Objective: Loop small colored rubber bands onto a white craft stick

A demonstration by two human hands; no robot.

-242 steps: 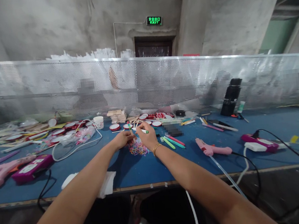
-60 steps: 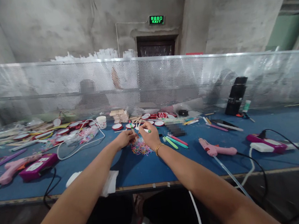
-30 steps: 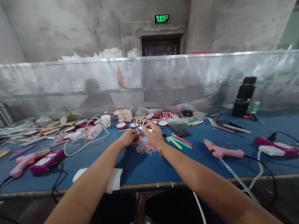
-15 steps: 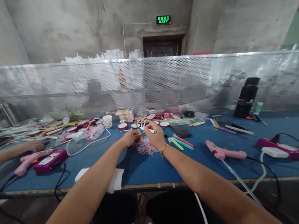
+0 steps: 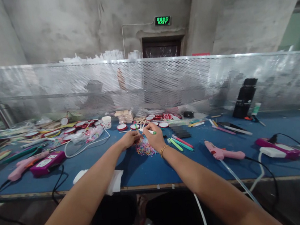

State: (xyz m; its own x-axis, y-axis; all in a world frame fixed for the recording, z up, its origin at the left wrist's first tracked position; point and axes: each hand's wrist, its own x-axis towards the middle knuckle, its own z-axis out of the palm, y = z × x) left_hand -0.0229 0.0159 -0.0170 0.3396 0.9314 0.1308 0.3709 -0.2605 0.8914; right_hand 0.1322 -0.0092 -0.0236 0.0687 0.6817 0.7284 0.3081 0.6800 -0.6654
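left hand [image 5: 128,139] pinched on a thin green stick [image 5: 137,128], right hand [image 5: 154,138] closed around a white marker [image 5: 149,131], both above coloured bands [image 5: 145,150] mid-counter [image 5: 151,170], bare blue surface toward the near edge

A lit green sign [image 5: 162,20] on the wall [image 5: 73,23] above the doorway [image 5: 161,49] reads "安全出口" over "EXIT". Labels on the purple box [image 5: 46,162] are too small to read.
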